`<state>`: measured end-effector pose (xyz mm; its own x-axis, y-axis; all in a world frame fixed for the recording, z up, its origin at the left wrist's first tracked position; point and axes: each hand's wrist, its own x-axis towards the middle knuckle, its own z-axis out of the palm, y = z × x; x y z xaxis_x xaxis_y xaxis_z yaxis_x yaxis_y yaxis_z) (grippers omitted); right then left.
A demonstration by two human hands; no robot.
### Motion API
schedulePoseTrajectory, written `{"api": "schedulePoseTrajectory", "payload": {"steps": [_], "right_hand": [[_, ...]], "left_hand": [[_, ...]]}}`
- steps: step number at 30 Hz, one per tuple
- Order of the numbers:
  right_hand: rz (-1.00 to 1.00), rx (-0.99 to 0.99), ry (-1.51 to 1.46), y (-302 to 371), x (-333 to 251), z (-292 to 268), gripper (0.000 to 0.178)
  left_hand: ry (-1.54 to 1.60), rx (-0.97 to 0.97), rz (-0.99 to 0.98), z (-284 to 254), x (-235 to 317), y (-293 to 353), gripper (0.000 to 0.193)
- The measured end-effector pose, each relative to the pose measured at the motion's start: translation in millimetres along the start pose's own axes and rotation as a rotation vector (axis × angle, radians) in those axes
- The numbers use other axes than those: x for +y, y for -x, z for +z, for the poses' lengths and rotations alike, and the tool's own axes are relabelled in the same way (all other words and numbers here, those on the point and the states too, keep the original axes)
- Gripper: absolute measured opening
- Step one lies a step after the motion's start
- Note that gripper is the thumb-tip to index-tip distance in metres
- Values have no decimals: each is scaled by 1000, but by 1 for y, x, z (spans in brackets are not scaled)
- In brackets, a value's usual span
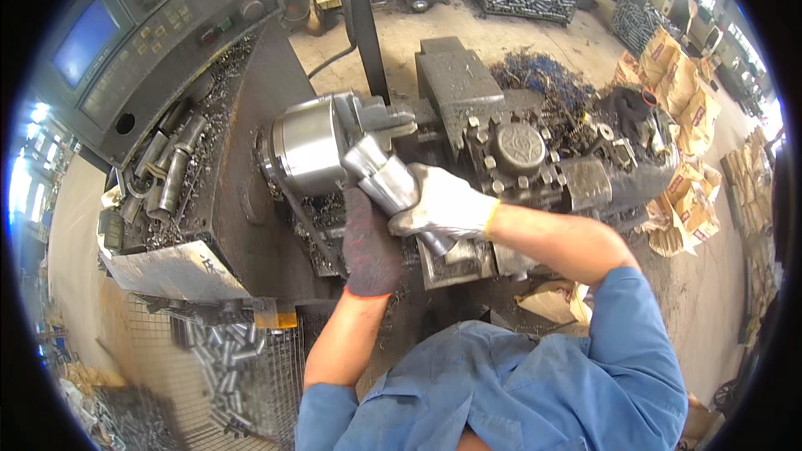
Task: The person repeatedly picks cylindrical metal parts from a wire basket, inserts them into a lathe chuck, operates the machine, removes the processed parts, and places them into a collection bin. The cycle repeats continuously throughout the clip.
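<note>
Gloved hands (449, 203) partly hide the metal cylinder (389, 184) between them.

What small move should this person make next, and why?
Probably turn the metal cylinder in line with the lathe chuck, if it is meant to go in. It slants across the space in front of the chuck's jaws, with its upper end close to them; the right hand grips it and the left hand lies against it.

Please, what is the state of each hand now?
Left hand: against the metal piece; grip cannot be told.
Right hand: closed on the metal piece.
</note>
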<state>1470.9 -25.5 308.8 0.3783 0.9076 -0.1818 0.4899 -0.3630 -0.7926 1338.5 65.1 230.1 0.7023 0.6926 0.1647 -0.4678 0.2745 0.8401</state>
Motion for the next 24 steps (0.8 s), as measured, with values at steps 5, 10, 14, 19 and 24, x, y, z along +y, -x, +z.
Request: {"api": "schedulePoseTrajectory", "payload": {"steps": [5, 10, 14, 19, 24], "right_hand": [[-274, 152, 707, -36, -1, -121, 79], [-182, -51, 1393, -113, 54, -154, 47], [5, -274, 926, -158, 95, -127, 72], [-157, -417, 627, -182, 114, -121, 81], [45, -441, 1059, -180, 123, -130, 45]], "left_hand": [[-386, 22, 254, -40, 21, -7, 82], [-312, 388, -202, -111, -23, 90, 60], [-163, 641, -183, -179, -49, 177, 52], [-88, 1028, -23, -251, -35, 218, 50], [79, 1247, -72, -278, -5, 216, 46]]}}
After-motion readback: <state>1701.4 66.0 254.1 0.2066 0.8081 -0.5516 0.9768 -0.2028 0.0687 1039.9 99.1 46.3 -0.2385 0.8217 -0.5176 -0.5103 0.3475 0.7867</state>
